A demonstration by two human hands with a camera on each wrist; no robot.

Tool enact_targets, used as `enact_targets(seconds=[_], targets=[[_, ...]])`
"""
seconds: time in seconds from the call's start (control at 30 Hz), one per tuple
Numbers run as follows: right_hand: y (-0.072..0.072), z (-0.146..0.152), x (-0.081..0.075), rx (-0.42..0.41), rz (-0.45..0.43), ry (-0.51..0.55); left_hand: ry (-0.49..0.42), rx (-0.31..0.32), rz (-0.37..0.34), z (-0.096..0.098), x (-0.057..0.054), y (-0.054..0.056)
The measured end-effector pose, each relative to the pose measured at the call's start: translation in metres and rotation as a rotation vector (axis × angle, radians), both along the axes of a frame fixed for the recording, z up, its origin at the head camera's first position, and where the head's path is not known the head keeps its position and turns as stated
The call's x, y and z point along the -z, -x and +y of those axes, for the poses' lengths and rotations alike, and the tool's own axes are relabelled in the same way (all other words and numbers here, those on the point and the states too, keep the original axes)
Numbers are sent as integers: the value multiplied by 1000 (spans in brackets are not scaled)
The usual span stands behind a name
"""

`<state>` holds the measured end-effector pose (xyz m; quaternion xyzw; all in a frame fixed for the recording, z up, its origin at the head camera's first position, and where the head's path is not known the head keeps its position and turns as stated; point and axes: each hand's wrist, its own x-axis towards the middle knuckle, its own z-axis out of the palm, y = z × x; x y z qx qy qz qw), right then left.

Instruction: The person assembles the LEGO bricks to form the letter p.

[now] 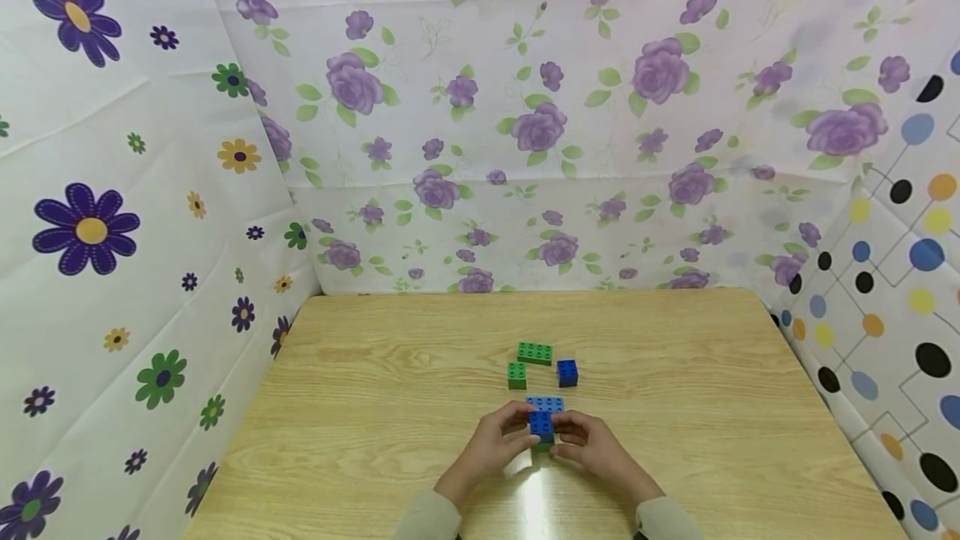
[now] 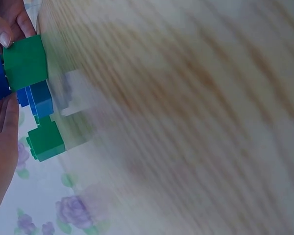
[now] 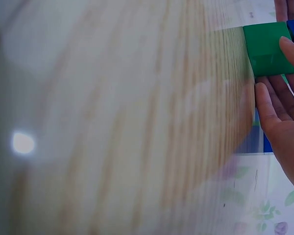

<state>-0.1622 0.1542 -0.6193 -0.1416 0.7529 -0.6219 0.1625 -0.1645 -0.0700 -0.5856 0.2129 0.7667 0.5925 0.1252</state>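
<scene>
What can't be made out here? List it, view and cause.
Head: most of the held green brick, hidden under the dark blue brick.
Head: near side of the light blue brick, behind the dark blue brick.
Left wrist: dark blue brick's top, cut off by left edge.
Right wrist: its top again, cut off by right edge.

a dark blue square studded plastic brick [image 1: 541, 426] rests atop a green block-shaped plastic brick [image 2: 26, 62], together upright on the wood-grained tabletop [image 1: 375, 407].
</scene>
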Motion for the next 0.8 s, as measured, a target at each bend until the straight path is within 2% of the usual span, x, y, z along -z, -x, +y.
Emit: enact_targets(seconds=[0.33, 0.57, 0.8], targets=[[0, 0, -1, -11, 10, -6, 76, 12, 18, 3, -14, -3], [1, 0, -2, -16, -1, 7, 100, 33, 56, 0, -8, 2], [2, 0, -1, 0, -9, 1, 128, 48, 82, 0, -7, 4]])
